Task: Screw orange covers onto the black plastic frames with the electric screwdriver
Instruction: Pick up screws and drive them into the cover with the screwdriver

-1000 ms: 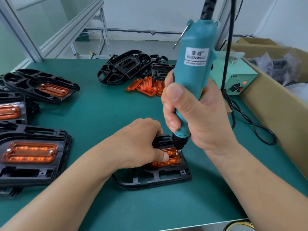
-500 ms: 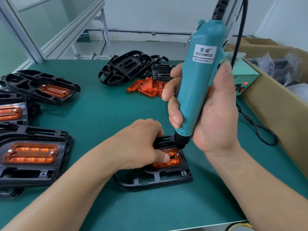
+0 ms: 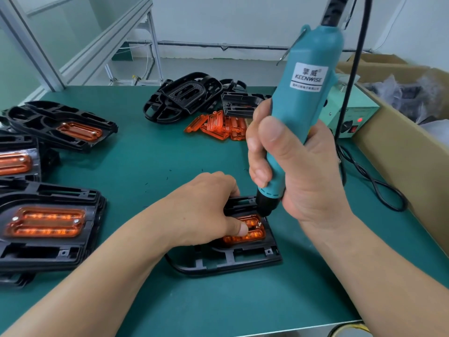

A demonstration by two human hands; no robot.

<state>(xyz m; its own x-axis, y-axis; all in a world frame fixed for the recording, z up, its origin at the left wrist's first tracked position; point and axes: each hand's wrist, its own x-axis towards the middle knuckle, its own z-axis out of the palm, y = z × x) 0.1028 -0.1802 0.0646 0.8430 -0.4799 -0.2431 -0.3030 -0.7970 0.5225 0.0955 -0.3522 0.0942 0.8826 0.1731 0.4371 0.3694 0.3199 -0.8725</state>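
Observation:
A black plastic frame [image 3: 233, 260] lies on the green mat in front of me, with an orange cover [image 3: 252, 235] set into it. My left hand [image 3: 204, 212] holds the cover down, thumb on top and fingers curled over its far side. My right hand [image 3: 298, 171] grips the teal electric screwdriver [image 3: 308, 93], which stands nearly upright and leans a little to the right. Its black tip [image 3: 263, 211] sits just above a screw [image 3: 259, 223] at the cover's right end.
Frames with covers fitted [image 3: 48, 222] are stacked along the left edge. Bare black frames [image 3: 189, 98] and loose orange covers [image 3: 218, 127] lie at the back. To the right are the power box [image 3: 352, 113], its black cable [image 3: 374, 181] and a cardboard box [image 3: 401, 147].
My right hand shifted its grip on the screwdriver, and the thumb came back round the front of the body. The tip stayed at the cover's right end. My left hand has not moved.

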